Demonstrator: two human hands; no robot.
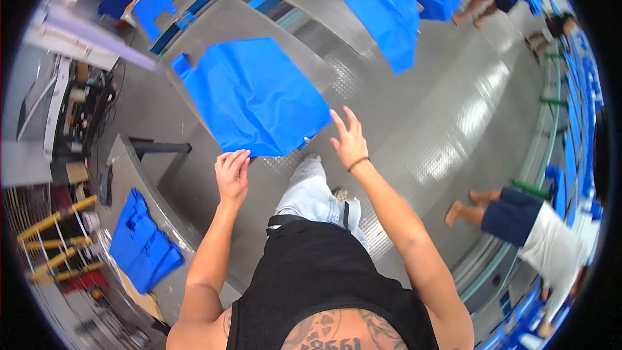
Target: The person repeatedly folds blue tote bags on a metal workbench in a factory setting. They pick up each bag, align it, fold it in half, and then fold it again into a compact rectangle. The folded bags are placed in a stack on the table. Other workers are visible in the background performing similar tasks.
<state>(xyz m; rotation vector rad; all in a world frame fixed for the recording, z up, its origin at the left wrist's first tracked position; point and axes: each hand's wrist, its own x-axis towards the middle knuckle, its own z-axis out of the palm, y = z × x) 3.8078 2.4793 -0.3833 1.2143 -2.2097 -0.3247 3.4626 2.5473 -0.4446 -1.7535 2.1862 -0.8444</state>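
A bright blue fabric bag (259, 94), with a handle-like strap at its far left, lies creased over the near part of a grey table. Its near edge hangs past the table's edge. My left hand (232, 175) pinches the near left corner between thumb and fingers. On the other side, my right hand (350, 139) has its fingers spread, with a fingertip at the bag's right corner; whether it touches the cloth I cannot tell. A small shiny spot shows on the bag's near edge, too small to make out.
Folded blue bags (144, 243) lie on a grey table at the left. More blue bags (382, 13) rest on the far table. A yellow metal frame (58, 240) stands at far left. Another person (538, 227) bends at the right; others are at the far right.
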